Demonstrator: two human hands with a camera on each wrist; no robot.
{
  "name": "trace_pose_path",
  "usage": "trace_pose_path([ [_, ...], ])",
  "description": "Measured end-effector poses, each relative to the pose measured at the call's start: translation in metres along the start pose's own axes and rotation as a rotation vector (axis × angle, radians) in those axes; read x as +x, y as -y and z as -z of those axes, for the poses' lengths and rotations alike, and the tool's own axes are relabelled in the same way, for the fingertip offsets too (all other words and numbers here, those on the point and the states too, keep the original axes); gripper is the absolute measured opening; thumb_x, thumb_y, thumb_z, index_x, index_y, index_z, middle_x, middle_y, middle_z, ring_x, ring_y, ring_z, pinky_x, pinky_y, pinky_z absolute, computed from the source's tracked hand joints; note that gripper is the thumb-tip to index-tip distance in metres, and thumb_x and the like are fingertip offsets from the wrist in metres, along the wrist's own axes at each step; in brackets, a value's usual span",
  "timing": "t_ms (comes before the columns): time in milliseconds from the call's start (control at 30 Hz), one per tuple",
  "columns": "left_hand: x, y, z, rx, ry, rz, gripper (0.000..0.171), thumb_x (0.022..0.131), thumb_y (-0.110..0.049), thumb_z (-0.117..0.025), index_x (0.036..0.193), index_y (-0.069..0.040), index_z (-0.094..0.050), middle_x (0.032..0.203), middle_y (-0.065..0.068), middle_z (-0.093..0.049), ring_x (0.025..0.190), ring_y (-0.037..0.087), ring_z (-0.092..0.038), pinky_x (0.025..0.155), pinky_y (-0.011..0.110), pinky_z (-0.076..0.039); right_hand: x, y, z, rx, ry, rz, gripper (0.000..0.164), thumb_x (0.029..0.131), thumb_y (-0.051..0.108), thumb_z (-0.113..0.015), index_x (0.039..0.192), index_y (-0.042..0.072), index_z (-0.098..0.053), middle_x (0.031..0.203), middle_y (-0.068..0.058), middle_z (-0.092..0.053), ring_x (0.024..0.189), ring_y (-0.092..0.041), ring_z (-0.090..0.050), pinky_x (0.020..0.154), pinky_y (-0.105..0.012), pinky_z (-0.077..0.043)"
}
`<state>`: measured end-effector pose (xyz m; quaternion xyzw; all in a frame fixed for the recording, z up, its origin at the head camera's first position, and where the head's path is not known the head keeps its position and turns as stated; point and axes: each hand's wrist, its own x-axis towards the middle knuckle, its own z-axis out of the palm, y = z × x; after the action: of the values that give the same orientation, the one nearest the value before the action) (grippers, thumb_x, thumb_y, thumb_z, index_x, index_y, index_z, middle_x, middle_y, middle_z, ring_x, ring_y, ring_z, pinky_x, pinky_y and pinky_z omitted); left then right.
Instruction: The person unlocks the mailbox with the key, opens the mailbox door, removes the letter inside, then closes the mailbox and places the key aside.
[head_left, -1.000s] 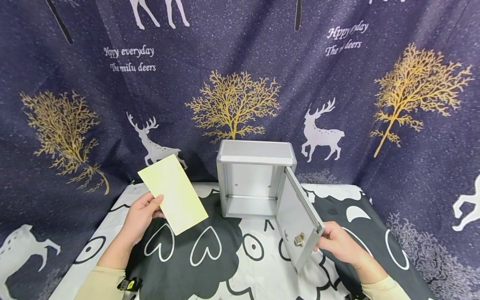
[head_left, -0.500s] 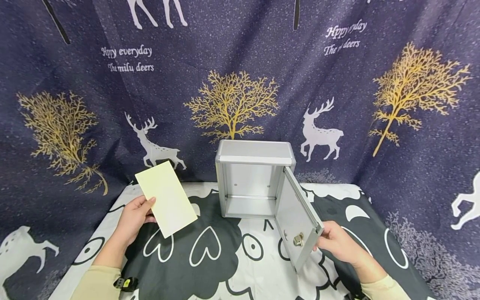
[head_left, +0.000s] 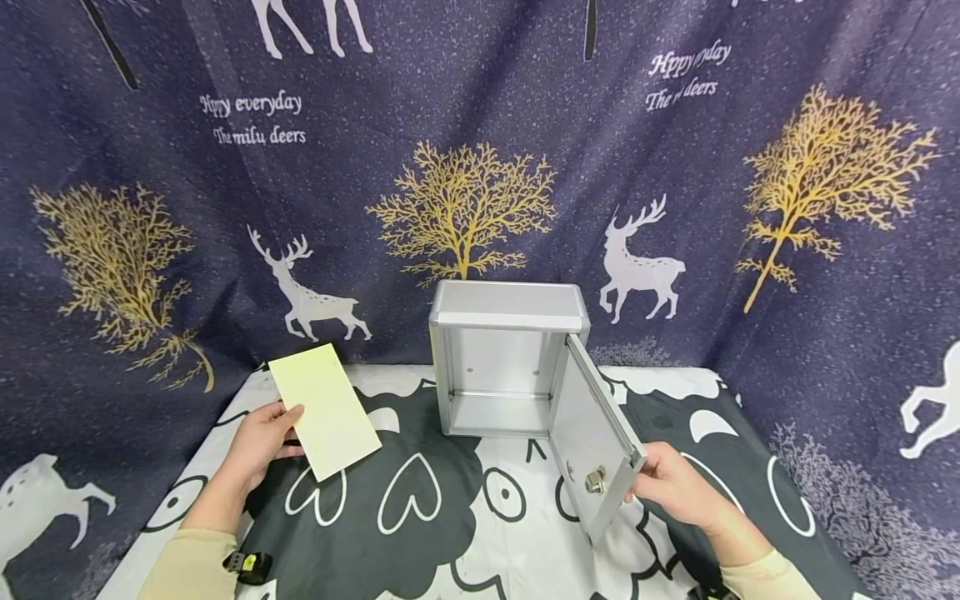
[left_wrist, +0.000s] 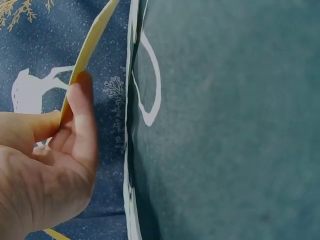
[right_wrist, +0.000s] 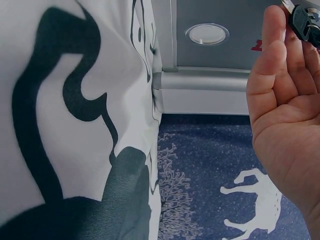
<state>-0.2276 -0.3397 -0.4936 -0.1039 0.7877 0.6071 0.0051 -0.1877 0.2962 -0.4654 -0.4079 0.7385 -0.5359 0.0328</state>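
Note:
My left hand (head_left: 262,442) pinches a pale yellow sheet of paper (head_left: 326,412) by its left edge, thumb on the front face. In the left wrist view the paper (left_wrist: 90,45) shows nearly edge-on between thumb and fingers. A silver metal letter box (head_left: 510,308) stands at the back middle, its door (head_left: 596,442) swung out to the right, with a cam lock (head_left: 596,479) on the inner face. At the door's outer side is my right hand (head_left: 675,487), its curled fingers at a black-headed key (right_wrist: 300,22); the exact pinch is partly hidden.
A black-and-white patterned cloth (head_left: 427,542) covers the table. Behind it hangs a dark blue curtain (head_left: 480,100) with deer and trees. The box interior (head_left: 498,362) shows bare walls. A small oval window (right_wrist: 207,34) is in the door's outer face.
The left hand has moved down and left with the yellow paper, away from the box, and the paper has turned more upright. The right hand and door stay nearly still.

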Motion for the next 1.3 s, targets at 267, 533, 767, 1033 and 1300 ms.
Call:
trace_pose_path([
  [267, 0.003, 0.008, 0.004, -0.006, 0.027, 0.030, 0.045, 0.121, -0.020, -0.052, 0.141, 0.020, -0.052, 0.096, 0.007, -0.074, 0.081, 0.014, -0.078, 0.072, 0.039, -0.070, -0.001, -0.001, 0.000, 0.000, -0.004, 0.002, 0.040, 0.084, -0.023, -0.054, 0.086, 0.011, -0.074, 0.070, -0.016, -0.066, 0.059, -0.026, -0.059, 0.056, -0.027, -0.056],
  [533, 0.005, 0.009, 0.007, 0.034, 0.021, 0.079, 0.049, 0.119, -0.018, -0.054, 0.146, 0.022, -0.045, 0.094, 0.008, -0.075, 0.078, 0.016, -0.078, 0.070, 0.039, -0.069, -0.001, -0.003, 0.000, 0.010, -0.006, -0.003, 0.040, 0.084, -0.023, -0.054, 0.086, 0.011, -0.074, 0.071, -0.015, -0.067, 0.060, -0.032, -0.060, 0.054, -0.028, -0.054],
  [767, 0.005, 0.005, 0.010, 0.073, -0.013, 0.091, 0.067, 0.117, -0.019, -0.056, 0.159, 0.026, -0.029, 0.096, 0.012, -0.076, 0.075, 0.016, -0.078, 0.069, 0.038, -0.069, 0.000, -0.001, -0.001, 0.019, 0.001, -0.005, 0.039, 0.085, -0.023, -0.055, 0.087, 0.010, -0.074, 0.071, -0.016, -0.067, 0.061, -0.032, -0.059, 0.053, -0.028, -0.053],
  [1033, 0.002, 0.000, 0.010, 0.190, -0.069, 0.069, 0.072, 0.115, -0.020, -0.060, 0.160, 0.025, -0.028, 0.106, 0.023, -0.071, 0.076, 0.016, -0.075, 0.065, 0.037, -0.069, 0.000, 0.000, -0.001, 0.019, 0.004, -0.004, 0.038, 0.087, -0.023, -0.055, 0.085, 0.011, -0.073, 0.071, -0.016, -0.066, 0.060, -0.034, -0.056, 0.055, -0.026, -0.053],
  [1300, -0.002, -0.007, 0.008, 0.360, -0.103, 0.042, 0.072, 0.113, -0.026, -0.062, 0.157, 0.025, -0.035, 0.117, 0.038, -0.063, 0.092, 0.035, -0.074, 0.064, 0.038, -0.068, 0.000, -0.003, 0.000, 0.035, 0.012, 0.011, 0.037, 0.090, -0.022, -0.055, 0.086, 0.011, -0.072, 0.070, -0.015, -0.065, 0.061, -0.034, -0.056, 0.055, -0.028, -0.053],
])
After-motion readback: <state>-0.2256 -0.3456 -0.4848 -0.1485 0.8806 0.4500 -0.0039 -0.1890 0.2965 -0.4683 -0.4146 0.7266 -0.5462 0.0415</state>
